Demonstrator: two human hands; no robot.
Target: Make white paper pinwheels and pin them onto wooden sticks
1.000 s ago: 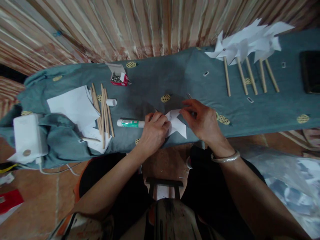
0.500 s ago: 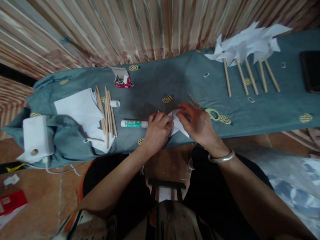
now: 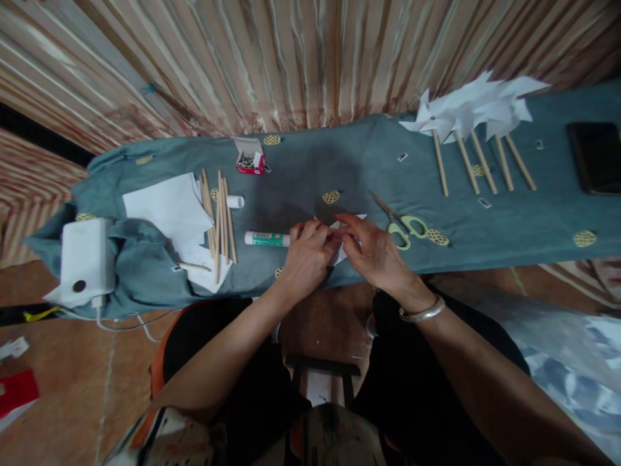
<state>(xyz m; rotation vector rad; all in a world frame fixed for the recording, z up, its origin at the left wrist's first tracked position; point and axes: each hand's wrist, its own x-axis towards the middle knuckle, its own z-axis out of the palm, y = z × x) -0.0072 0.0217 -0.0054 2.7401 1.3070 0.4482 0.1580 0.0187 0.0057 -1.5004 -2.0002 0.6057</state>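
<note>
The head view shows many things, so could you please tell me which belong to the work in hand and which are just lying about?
Likely part of it: white paper being handled, glue stick, scissors, wooden sticks, paper sheets, red box of metal pieces, paper pinwheels.
Probably just lying about: dark rectangular object, corded white box, red floor item.

That small white piece [image 3: 341,254] looks like plain matt paper, scissors [image 3: 396,218] are metal with smooth plasticky handles [image 3: 425,226], sticks [image 3: 220,213] seem bare wood, tablecloth [image 3: 291,184] is kinda wrinkly matt fabric.
</note>
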